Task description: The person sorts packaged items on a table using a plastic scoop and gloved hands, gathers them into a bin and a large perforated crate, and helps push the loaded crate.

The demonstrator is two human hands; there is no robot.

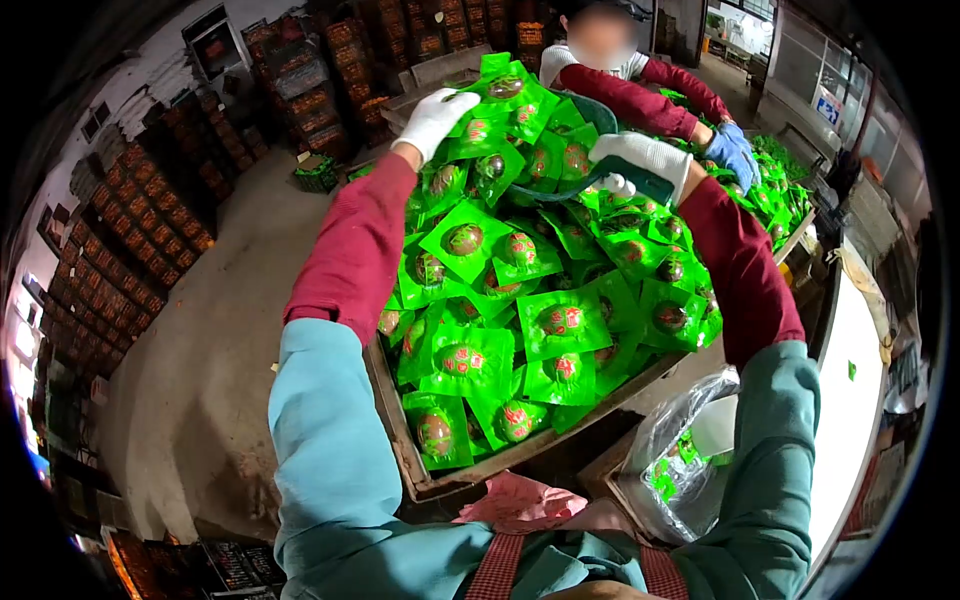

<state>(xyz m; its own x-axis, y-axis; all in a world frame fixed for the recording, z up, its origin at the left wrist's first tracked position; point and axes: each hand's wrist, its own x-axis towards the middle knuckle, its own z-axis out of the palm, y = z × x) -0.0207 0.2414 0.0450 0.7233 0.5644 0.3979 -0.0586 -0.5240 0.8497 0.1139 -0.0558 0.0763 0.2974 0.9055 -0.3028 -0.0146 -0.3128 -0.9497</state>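
My left hand (437,122), in a white glove, lies against the upper left of a heap of shiny green packets (463,360). Its fingers reach over the packets beside a scoop. Each packet has a round brown, egg-like item inside and red printing. In its white glove, my right hand (640,158) is wrapped round the handle of the dark green plastic scoop (603,113). The scoop's bowl sits in the heap, with several packets in it; part of its rim is covered by them.
A wooden-edged bin (480,487) holds the heap. Across it, a co-worker's blue-gloved hand (733,158) touches packets on the right. A plastic-lined box (668,490) stands near my right elbow beside a white tabletop (855,370). Stacked crates (125,235) line the left wall.
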